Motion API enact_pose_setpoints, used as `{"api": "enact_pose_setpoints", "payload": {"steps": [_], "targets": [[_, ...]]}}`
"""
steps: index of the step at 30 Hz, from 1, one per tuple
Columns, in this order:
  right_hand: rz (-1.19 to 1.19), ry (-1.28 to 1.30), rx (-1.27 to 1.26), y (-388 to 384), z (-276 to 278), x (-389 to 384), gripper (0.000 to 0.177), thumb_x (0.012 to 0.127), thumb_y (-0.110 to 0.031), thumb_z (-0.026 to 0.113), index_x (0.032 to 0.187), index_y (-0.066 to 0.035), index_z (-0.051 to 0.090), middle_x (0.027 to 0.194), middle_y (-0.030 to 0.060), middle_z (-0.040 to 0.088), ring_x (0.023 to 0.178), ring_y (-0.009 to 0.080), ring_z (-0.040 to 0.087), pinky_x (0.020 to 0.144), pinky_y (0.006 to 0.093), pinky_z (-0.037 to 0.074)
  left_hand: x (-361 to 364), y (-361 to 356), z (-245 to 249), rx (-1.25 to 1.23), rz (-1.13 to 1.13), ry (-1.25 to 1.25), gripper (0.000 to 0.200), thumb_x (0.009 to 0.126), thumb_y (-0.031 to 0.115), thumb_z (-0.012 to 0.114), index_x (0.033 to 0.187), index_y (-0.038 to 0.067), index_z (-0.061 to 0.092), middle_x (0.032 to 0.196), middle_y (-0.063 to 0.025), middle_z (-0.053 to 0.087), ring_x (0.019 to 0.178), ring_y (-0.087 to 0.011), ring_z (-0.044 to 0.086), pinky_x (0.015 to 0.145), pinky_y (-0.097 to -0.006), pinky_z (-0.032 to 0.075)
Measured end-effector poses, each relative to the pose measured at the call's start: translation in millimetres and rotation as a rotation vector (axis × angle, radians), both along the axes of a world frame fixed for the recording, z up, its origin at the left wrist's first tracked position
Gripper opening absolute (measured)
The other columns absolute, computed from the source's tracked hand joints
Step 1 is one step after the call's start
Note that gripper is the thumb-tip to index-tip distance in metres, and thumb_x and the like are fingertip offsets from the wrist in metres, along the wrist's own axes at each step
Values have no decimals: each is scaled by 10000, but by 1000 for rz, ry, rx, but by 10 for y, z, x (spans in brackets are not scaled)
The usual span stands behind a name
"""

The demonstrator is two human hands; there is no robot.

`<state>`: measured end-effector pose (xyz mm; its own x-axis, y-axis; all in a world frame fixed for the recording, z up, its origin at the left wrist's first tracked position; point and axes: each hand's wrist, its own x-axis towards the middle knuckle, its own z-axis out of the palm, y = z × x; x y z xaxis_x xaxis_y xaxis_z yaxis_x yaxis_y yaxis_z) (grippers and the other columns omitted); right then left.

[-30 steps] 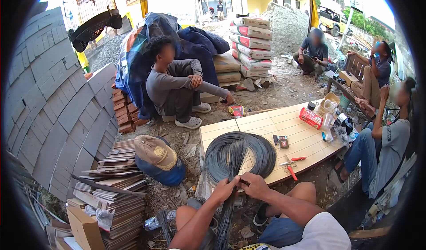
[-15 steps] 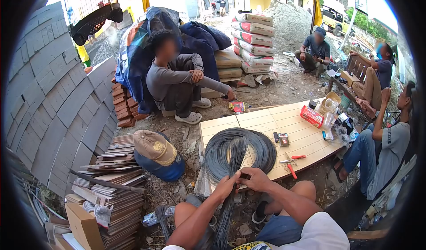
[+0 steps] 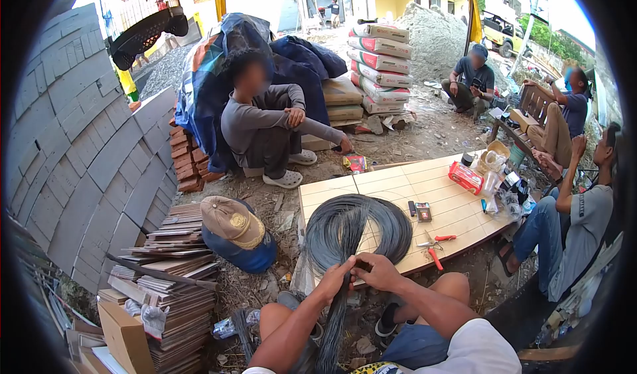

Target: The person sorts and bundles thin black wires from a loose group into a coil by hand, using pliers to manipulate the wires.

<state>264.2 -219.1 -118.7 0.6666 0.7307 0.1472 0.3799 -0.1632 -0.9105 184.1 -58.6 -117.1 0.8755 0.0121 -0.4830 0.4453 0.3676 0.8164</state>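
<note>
A dark wire coil [image 3: 391,231] lies on the near left part of a light wooden board [image 3: 424,175]. From it a thick bundle of wire strands [image 3: 334,327] runs toward me and hangs down between my knees. My left hand [image 3: 336,278] is wrapped round this bundle just off the board's near edge. Beside it, my right hand [image 3: 378,271] is closed with fingertips close to the bundle; what it pinches is too small to make out. Red-handled pliers [image 3: 434,257] lie on the board right of the coil, near a small dark box [image 3: 423,212].
A cap [image 3: 232,221] rests on a blue container at the left, beside stacked thin boards [image 3: 179,288]. One person [image 3: 259,118] squats beyond the board; others sit at the right. A red packet [image 3: 466,177] and plastic bags lie at the board's far right.
Both hands have shifted slightly left and down along the wire bundle. The bundle's lower end has swung a little to the left.
</note>
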Motion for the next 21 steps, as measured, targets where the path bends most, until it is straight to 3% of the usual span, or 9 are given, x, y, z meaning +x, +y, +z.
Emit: {"api": "enact_pose_setpoints", "payload": {"steps": [2,4,6,8,9,13,15,19,21], "targets": [[-25,134,88,35,-11,-5,202,903,-111,689,1061,1,634,857,44,678,766,141,654,722,295,518,-15,23,24,20,25,5,508,941,577,562,967,69,570,799,-23,572,594,-116,565,533,-276,471],[-164,357,93,29,-73,17,331,922,-261,686,1112,2,622,891,58,669,790,140,628,719,311,508,-24,3,56,26,47,7,565,930,584,577,1068,36,566,855,-44,580,606,-123,572,534,-282,464],[-184,504,37,65,-62,-4,384,932,-338,665,1113,-1,626,919,61,660,805,142,620,726,307,505,-52,-12,122,32,116,-3,724,944,583,543,1416,70,346,1081,-117,572,661,-192,645,586,-340,535],[-145,750,-108,99,-94,7,533,933,-519,613,1128,-23,636,981,62,641,863,140,609,755,296,501,-91,-55,222,8,171,39,820,928,599,557,1474,98,206,1156,-135,534,748,-217,659,622,-360,541],[-139,753,-102,122,-117,5,533,933,-519,613,1128,-23,636,981,62,641,863,140,609,755,296,501,-100,-58,260,-12,223,77,937,911,615,571,1532,127,66,1231,-152,495,834,-242,672,659,-381,547],[-147,998,63,239,-99,5,409,911,-461,667,970,-57,665,875,75,672,731,185,671,601,376,535,-47,-160,-129,67,233,128,1002,885,645,585,1547,157,14,1271,-145,479,957,-251,633,730,-415,536],[-303,1132,129,278,-68,-14,421,896,-409,708,911,7,648,850,95,643,682,193,633,587,383,550,-102,-221,-56,-18,199,49,1057,868,647,606,1547,132,-19,1365,-172,447,1160,-251,531,849,-422,493],[-349,1184,227,384,-251,14,285,892,-234,732,811,15,617,738,80,597,636,214,616,576,393,570,-366,-28,-239,-45,108,152,808,936,538,589,1503,61,267,1280,-86,515,919,-183,523,784,-335,439],[-304,1174,222,400,-249,35,266,895,-208,726,793,6,605,722,81,578,628,214,604,563,367,550,-744,-105,-119,224,50,157,676,965,496,569,1427,28,415,1238,-89,564,992,-172,545,855,-323,444]]}}
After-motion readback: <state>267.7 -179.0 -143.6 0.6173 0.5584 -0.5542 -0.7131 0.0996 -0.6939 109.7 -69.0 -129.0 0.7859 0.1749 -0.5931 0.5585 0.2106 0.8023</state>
